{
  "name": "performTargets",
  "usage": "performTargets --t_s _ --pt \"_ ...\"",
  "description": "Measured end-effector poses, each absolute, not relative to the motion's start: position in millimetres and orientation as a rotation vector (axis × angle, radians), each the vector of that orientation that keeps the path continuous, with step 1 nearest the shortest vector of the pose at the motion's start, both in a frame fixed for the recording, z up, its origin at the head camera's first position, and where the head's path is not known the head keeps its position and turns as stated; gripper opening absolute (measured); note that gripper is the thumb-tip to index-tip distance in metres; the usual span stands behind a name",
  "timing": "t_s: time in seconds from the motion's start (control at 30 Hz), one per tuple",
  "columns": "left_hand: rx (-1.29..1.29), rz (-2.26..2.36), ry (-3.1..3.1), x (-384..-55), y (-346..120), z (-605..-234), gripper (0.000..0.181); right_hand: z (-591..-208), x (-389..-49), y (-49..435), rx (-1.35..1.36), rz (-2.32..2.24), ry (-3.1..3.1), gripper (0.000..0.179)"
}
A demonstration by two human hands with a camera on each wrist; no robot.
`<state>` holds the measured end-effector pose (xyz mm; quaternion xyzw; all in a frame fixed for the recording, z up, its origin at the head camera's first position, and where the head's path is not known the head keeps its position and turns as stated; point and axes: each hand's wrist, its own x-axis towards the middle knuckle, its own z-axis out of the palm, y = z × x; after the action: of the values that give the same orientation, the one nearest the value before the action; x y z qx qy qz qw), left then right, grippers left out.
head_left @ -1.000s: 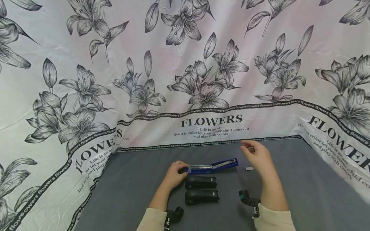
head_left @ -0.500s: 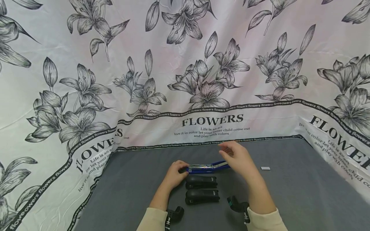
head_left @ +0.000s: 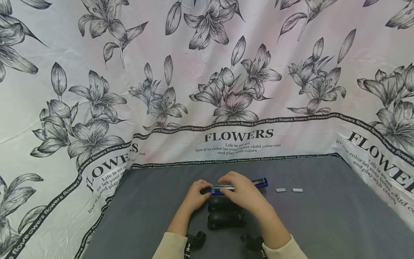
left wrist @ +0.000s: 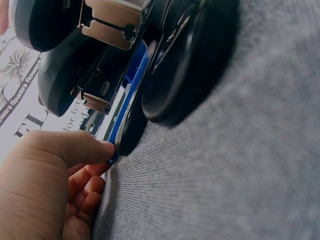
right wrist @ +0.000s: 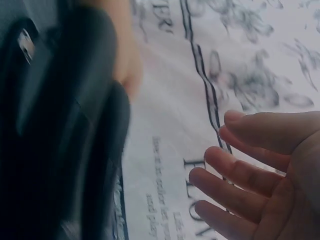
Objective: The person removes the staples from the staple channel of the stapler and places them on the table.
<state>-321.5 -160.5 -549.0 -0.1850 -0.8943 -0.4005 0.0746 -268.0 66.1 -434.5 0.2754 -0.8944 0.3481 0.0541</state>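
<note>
A blue stapler point(head_left: 260, 183) lies opened out flat on the grey cloth, its metal staple channel bared. My left hand point(head_left: 196, 195) pinches its left end between thumb and fingers; the left wrist view shows the thumb point(left wrist: 95, 148) pressed against the blue edge. Over the middle of the stapler hovers my right hand point(head_left: 240, 190), hiding part of it. In the right wrist view that hand point(right wrist: 260, 175) has its fingers spread and holds nothing. Two black staplers point(head_left: 225, 220) lie side by side, nearer to me.
Two small pale strips, the left one point(head_left: 280, 190) and the right one point(head_left: 297, 190), lie on the grey cloth point(head_left: 323, 219) right of the blue stapler. A white curtain point(head_left: 168, 147) with printed flowers hangs behind and along the sides.
My right hand has swept left from beside the pale strips to above the blue stapler and come lower. The left hand keeps its place on the stapler's end.
</note>
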Motion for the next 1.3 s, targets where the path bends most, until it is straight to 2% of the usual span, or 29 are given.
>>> performTargets --t_s 0.43,0.83,1.07,1.17,1.3 --pt "-0.573 -1.228 -2.692 -319 -162 -548 0.026 -461 -257 30 1.061 0.697 -2.848 0.027" --pt "-0.582 -1.288 -2.662 -315 -165 -548 0.028 -476 -260 25 0.991 0.619 -2.8 0.025" --pt "-0.478 -1.402 -2.703 -301 -172 -542 0.012 -477 -259 27 0.985 0.615 -2.785 0.025" --pt "-0.555 -1.439 -2.787 -296 -176 -533 0.01 -477 -259 27 0.975 0.592 -2.78 0.025" --pt "-0.708 -1.442 -2.913 -292 -179 -521 0.019 -477 -259 27 0.968 0.596 -2.789 0.025"
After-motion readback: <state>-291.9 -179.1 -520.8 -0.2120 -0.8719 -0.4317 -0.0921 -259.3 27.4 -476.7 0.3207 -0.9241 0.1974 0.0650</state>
